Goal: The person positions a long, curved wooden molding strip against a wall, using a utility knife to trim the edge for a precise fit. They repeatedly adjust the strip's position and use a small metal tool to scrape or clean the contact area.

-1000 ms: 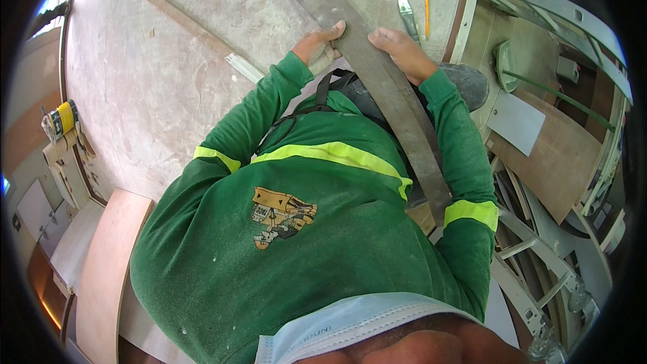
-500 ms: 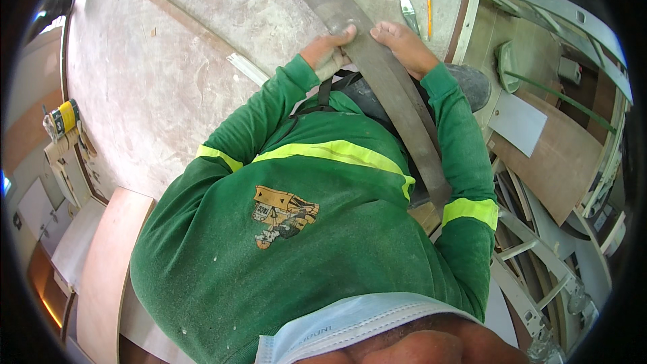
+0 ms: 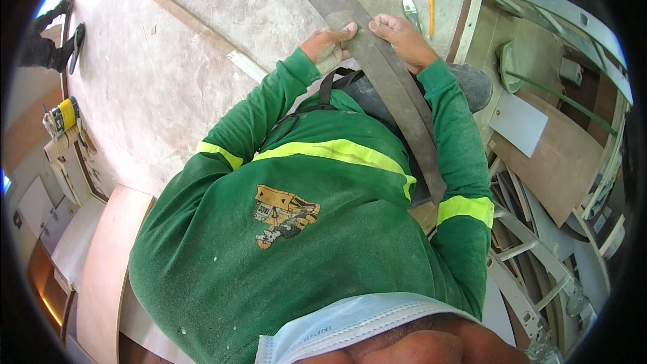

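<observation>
A long, flat grey-brown strip runs from the far side of the table down past my right side, slanting and slightly bowed. My left hand pinches its left edge, thumb on top and the other fingers curled beneath. On the opposite edge, my right hand is closed, its thumb and bent fingers gripping the strip. Beyond the right hand lie a slim green-and-white tool with a pointed end and an orange pencil. The strip's near end is partly hidden by my right arm.
The dusty table carries a narrow wooden batten on the left. Metal ladders stand at the right, above a plywood piece and a white sheet. Another person's dark shoe shows at the left edge.
Someone's dark shoe and clothing have come further into view at the far left. My right hand has shifted slightly left and up along the strip; my left hand stays nearly still.
</observation>
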`<state>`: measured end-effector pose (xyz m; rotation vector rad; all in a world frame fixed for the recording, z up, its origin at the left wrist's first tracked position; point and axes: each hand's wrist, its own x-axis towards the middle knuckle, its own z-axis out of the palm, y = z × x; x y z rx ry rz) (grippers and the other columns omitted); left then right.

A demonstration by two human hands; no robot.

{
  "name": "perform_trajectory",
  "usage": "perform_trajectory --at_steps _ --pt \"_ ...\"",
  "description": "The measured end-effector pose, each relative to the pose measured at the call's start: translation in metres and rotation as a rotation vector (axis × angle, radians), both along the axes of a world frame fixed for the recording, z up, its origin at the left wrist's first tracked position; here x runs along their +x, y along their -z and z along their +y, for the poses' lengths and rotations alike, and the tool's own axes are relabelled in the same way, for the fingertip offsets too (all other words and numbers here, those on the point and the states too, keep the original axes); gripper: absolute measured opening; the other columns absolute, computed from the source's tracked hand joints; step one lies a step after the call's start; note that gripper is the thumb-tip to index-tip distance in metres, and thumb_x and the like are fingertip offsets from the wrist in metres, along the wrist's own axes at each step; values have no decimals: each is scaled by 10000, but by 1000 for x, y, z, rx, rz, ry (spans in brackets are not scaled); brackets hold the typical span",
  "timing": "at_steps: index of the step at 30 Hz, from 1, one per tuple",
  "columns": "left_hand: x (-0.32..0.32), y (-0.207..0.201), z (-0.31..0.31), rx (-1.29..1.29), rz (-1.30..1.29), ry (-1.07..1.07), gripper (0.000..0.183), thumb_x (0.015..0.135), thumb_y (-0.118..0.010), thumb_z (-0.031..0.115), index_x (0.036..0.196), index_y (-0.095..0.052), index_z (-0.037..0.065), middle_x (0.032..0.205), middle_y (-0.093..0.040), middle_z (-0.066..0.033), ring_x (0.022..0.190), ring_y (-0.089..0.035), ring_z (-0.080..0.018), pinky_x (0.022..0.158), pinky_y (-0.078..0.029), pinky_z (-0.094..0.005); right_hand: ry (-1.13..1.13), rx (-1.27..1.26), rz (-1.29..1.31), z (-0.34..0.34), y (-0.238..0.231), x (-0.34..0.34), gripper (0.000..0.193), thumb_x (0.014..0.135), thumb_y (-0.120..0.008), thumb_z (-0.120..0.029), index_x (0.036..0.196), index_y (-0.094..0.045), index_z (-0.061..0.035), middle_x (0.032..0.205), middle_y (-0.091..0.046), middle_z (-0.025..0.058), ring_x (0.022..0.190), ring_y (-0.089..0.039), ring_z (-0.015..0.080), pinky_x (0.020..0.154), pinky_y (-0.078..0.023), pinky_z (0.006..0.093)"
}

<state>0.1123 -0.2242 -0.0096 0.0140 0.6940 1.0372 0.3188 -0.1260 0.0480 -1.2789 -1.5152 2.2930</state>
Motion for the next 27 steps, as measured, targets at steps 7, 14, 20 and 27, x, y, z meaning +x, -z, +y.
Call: perform_trajectory --at_steps 7,14,20,27 --pt "-3 -14 2 -23 86 -23 318 1054 -680 229 1272 -643 0 1251 -681 -96 1183 -656 -222 1067 -543 -419 -29 280 -98 1 -3 -14 376 1079 -605 -345 1173 -670 13 1067 -692 28 1023 -605 100 952 -483 306" --pt "-22 4 6 12 99 -33 304 1110 -573 269 1270 -633 18 1264 -656 -74 1168 -641 -206 1093 -518 -404 28 213 -52 -4 6 -16 453 1078 -603 -353 1274 -648 54 1122 -704 51 1082 -598 109 988 -468 307" --pt "-15 -3 4 -16 126 -10 302 1106 -583 261 1275 -633 15 1247 -664 -70 1174 -635 -199 1096 -507 -405 -51 196 -80 -1 3 -11 463 1075 -610 -373 1259 -653 50 1103 -705 51 1046 -608 113 954 -480 307" --pt "3 -4 2 35 152 -33 365 1097 -602 254 1337 -606 -21 1294 -661 -89 1221 -632 -213 1120 -506 -425 -19 182 -124 3 4 -9 426 1067 -645 -376 1225 -672 19 1095 -706 35 1002 -626 92 889 -510 281"
